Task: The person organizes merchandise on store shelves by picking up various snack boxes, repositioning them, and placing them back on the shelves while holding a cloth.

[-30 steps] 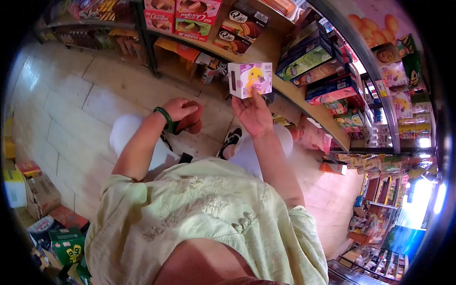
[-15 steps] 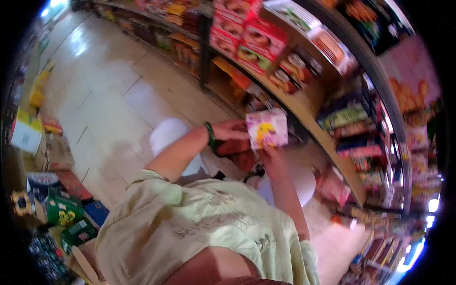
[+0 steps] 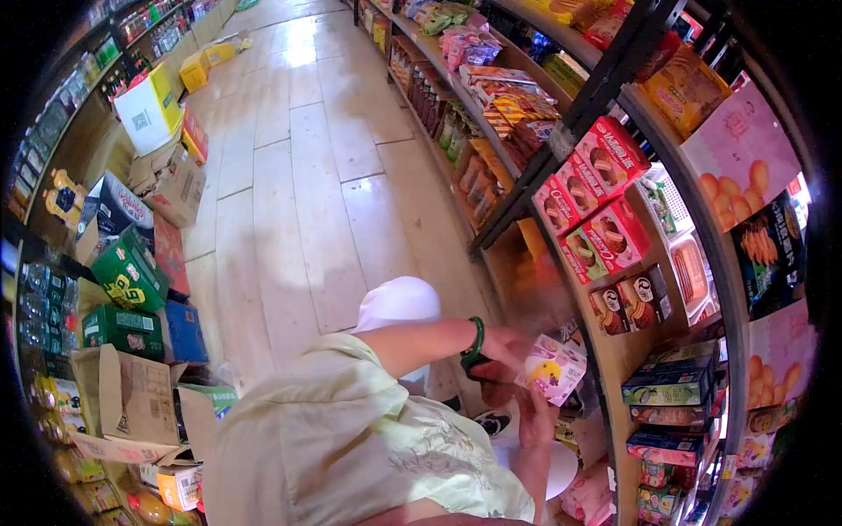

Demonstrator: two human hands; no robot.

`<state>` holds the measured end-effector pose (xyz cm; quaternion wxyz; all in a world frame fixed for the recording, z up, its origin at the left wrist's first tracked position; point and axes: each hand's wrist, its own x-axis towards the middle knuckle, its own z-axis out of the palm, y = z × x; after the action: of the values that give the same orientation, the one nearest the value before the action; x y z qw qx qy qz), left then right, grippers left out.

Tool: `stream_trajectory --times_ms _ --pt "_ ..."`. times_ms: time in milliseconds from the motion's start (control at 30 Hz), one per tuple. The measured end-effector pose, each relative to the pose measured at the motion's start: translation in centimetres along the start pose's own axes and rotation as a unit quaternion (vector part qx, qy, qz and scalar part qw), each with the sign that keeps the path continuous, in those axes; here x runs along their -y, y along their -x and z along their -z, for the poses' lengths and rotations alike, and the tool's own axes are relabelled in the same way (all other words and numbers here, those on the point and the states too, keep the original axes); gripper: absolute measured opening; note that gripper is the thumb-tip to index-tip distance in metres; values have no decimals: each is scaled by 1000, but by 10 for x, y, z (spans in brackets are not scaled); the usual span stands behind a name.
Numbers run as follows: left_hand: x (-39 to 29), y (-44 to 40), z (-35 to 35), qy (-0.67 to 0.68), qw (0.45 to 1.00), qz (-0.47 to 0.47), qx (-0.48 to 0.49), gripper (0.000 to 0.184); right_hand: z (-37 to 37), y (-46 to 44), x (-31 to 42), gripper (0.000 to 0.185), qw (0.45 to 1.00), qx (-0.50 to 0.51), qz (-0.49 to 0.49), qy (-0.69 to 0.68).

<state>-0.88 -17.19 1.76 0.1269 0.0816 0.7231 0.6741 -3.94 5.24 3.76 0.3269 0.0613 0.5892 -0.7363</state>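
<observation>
A small white and pink box [image 3: 556, 370] with a yellow and purple print is held low by the shelf. My left hand [image 3: 507, 347], with a dark green bracelet at the wrist, closes on the box's upper left side. From below, my right hand [image 3: 536, 415] grips its lower edge, its fingers partly hidden. Under my left wrist is a reddish-brown thing [image 3: 488, 373] that I cannot make out. My white-clad knees show on either side of the hands.
Right of me a shelf [image 3: 605, 386] bears red snack boxes [image 3: 617, 237], brown biscuit boxes [image 3: 630, 302] and stacked cartons [image 3: 671, 386]. On the left, an open cardboard box [image 3: 136, 394], green boxes [image 3: 127, 276] and bottles line the aisle. A tiled floor [image 3: 307, 175] runs ahead.
The view has swung, so the aisle and left shelves show more. The box sits lower and further right in view, tilted more, with both hands still on it.
</observation>
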Motion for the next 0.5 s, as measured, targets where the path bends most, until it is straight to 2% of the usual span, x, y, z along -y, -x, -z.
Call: stream_trajectory --times_ms 33,100,167,200,233,267,300,333,400,433,500 --pt "6 -2 0 0 1000 0 1 83 2 -2 2 50 1000 -1 0 0" --pt "22 -8 -4 -45 998 2 -44 79 14 -9 9 59 994 -25 93 42" --pt "28 -18 -2 -78 995 63 24 74 30 -9 18 73 968 -93 187 138" --pt "26 -19 -7 -17 994 66 87 69 34 -1 35 76 963 -42 173 201" --pt "39 -19 -20 96 991 1 94 66 47 2 35 77 932 -16 236 275" --pt "20 -8 -19 139 986 -35 82 58 59 -9 42 76 795 -7 271 543" --pt "18 -7 -12 118 989 -32 78 57 21 10 66 78 788 -23 147 598" --pt "17 -7 -10 56 996 -10 72 56 14 15 71 79 747 14 171 642" --pt "12 -1 -11 -35 997 20 69 54 5 17 66 75 714 77 195 668" --pt "29 -5 -10 -69 995 13 76 59 4 13 63 75 720 58 182 668" --pt "18 -1 -12 -69 993 17 98 60 8 7 58 68 728 139 123 660"
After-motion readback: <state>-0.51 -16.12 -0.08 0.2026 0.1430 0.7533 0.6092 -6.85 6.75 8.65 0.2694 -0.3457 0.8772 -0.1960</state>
